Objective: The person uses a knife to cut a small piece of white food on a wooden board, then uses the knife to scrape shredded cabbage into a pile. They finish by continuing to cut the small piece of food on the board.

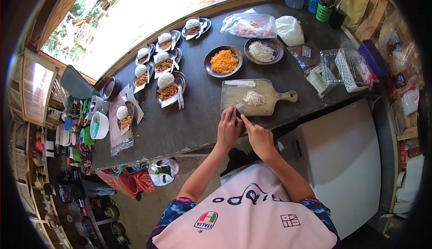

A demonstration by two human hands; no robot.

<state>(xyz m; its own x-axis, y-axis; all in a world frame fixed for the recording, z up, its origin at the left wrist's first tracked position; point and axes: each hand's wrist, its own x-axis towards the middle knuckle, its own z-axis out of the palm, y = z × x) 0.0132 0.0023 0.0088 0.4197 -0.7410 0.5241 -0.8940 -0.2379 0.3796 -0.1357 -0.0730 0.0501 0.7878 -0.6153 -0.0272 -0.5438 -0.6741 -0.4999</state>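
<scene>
My left hand (228, 127) is at the near edge of a wooden cutting board (270, 107), fingers bent and pressed together on a small pale piece of food (239, 105). Close on its right, my right hand (261, 137) is closed with the index finger stretched forward, around what looks like a knife (239, 115); most of it is hidden by the hands. A heap of thin whitish shreds (254, 98) lies mid-board. Farther back on the board rest long white strips (240, 83).
Behind the board stand a bowl of orange shreds (224, 61) and a bowl of white shreds (262, 52). Several plates of rice (167, 89) line the table's left. Plastic bags (249, 24) lie at the back, clear containers (331, 66) at right. A white chest (342, 159) stands below.
</scene>
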